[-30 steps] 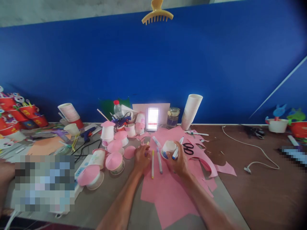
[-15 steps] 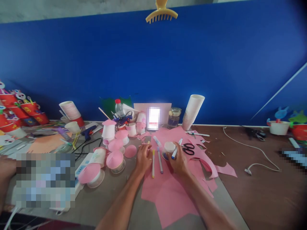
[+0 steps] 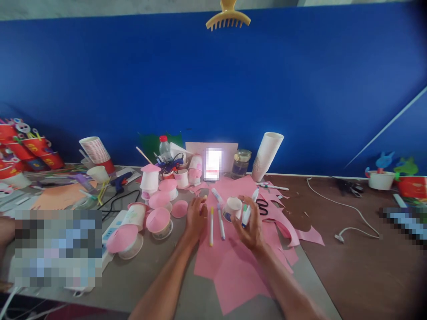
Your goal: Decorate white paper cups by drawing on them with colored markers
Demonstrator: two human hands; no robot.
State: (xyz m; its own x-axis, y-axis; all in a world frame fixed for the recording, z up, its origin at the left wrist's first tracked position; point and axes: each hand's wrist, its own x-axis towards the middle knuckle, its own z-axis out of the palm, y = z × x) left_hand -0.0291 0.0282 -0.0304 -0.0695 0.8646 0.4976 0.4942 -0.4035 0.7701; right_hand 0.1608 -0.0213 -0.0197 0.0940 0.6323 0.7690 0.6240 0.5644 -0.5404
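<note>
White paper cup with blue marks low on its side (image 3: pixel 233 204) sits, seemingly upside down, just beside the fingers of the right hand (image 3: pixel 252 231), on their left; whether they touch it, I cannot tell. Those fingers pinch a white marker with a blue end (image 3: pixel 247 216), held off the cup. Some of the cup's visible side carries marks, so the drawing looks begun; its far side is hidden, and how much is left there cannot be judged. It has no pink cone on top.

The left hand (image 3: pixel 196 220) is across from it, its fingers bent together near the edge of the pink paper sheets (image 3: pixel 238 271); whether they pinch anything, I cannot tell. Between both hands' fingers lie a white marker with a yellow end (image 3: pixel 211 227) and a slim white and purple marker (image 3: pixel 220 223).

Left of the left fingers, several white cups look further along, topped with pink paper cones, one of them a wide cone (image 3: pixel 158 219). A loose pink paper disc (image 3: pixel 180 208) lies nearer those fingers. Beyond the right fingers are black-handled scissors (image 3: pixel 263 208) and, farther, a tall leaning stack of white paper cups (image 3: pixel 267 155), with no marks visible.
</note>
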